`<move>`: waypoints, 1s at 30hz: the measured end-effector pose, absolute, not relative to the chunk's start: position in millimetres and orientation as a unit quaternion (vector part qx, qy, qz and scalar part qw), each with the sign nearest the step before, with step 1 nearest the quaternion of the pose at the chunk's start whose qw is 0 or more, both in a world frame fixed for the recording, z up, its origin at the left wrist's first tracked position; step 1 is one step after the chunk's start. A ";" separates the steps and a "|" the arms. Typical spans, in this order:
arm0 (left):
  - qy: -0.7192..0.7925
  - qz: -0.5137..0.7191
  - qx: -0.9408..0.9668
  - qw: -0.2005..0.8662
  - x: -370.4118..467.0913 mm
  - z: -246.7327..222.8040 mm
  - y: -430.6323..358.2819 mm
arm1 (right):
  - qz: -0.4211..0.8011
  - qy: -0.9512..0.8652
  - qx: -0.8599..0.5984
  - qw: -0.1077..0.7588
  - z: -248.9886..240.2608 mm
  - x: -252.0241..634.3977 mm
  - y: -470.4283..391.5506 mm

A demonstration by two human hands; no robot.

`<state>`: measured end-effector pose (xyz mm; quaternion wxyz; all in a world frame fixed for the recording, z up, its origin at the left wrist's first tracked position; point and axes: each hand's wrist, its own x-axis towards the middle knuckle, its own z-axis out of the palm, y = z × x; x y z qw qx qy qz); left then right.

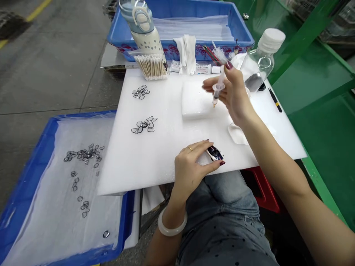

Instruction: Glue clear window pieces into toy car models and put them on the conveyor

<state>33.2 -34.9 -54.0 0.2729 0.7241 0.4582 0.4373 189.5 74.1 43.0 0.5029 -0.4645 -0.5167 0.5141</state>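
My left hand (192,164) grips a small dark and white toy car (215,153) between thumb and fingers, near the front edge of the white foam board (163,155). Raised over the board's right side, my right hand (231,87) holds a syringe (219,87), its amber tip pointing down. Below and left of the syringe lies a white foam block (195,101). Two small piles of thin dark-rimmed clear pieces rest on the board's left side, an upper pile (141,92) and a lower pile (144,125).
Cotton swabs (152,67), a dotted bottle (144,29) and a blue bin (180,7) stand at the back. A clear bottle (257,62) and a black pen (274,99) are at right. A blue tray (30,162) with more rimmed pieces sits lower left.
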 end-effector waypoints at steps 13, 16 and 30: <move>0.433 0.357 0.796 0.226 31.6 -54.3 -34.4 | 0.003 -0.768 -0.577 0.276 -14.5 269.8 4.7; 0.437 0.355 0.795 0.227 32.3 -53.2 -34.7 | -0.053 -0.793 -0.572 0.202 -22.1 273.0 11.3; 0.432 0.348 0.799 0.232 34.9 -52.2 -36.7 | 0.175 -0.554 -0.709 0.401 23.6 320.0 2.6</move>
